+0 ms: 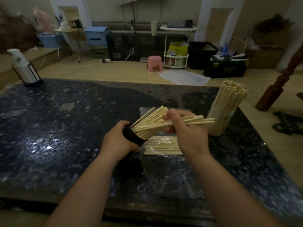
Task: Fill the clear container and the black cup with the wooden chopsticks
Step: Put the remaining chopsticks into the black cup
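My left hand (118, 141) grips the black cup (133, 136), which is tilted to the right above the dark table. Several wooden chopsticks (150, 119) stick out of its mouth and fan up and to the right. My right hand (185, 128) holds a small bunch of chopsticks (206, 120) whose near ends lie at the cup's mouth. The clear container (220, 117) stands upright to the right, packed with chopsticks. A flat bundle of chopsticks (162, 145) lies on clear plastic wrap under my hands.
The dark speckled table (65, 128) stretches wide to the left. A white bottle in a black holder (26, 69) stands at its far left corner. Crumpled plastic wrap (172, 176) lies near the front edge. A wooden post (278, 82) rises at the right.
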`<control>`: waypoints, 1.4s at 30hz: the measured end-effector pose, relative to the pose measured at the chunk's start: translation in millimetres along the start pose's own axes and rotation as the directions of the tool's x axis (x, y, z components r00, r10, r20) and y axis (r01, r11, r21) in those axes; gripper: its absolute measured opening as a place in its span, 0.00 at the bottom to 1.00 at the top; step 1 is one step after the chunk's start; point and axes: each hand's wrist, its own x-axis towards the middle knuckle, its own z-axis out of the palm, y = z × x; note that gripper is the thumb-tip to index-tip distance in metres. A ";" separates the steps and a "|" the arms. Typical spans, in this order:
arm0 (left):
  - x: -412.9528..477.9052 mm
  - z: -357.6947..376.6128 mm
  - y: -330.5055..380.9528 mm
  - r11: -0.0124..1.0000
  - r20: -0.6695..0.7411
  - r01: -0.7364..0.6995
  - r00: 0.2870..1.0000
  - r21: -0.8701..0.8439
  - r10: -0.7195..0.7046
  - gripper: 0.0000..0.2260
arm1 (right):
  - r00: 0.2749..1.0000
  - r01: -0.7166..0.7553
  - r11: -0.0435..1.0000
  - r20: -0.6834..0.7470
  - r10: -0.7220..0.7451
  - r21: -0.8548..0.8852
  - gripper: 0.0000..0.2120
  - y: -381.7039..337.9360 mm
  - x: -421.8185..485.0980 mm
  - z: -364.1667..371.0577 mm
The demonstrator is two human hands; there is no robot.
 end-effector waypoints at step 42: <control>-3.2 1.9 4.1 0.986 0.115 -0.077 0.992 0.148 0.060 0.37 | 0.970 -0.034 0.838 0.183 0.159 -0.545 0.22 17.3 3.7 0.7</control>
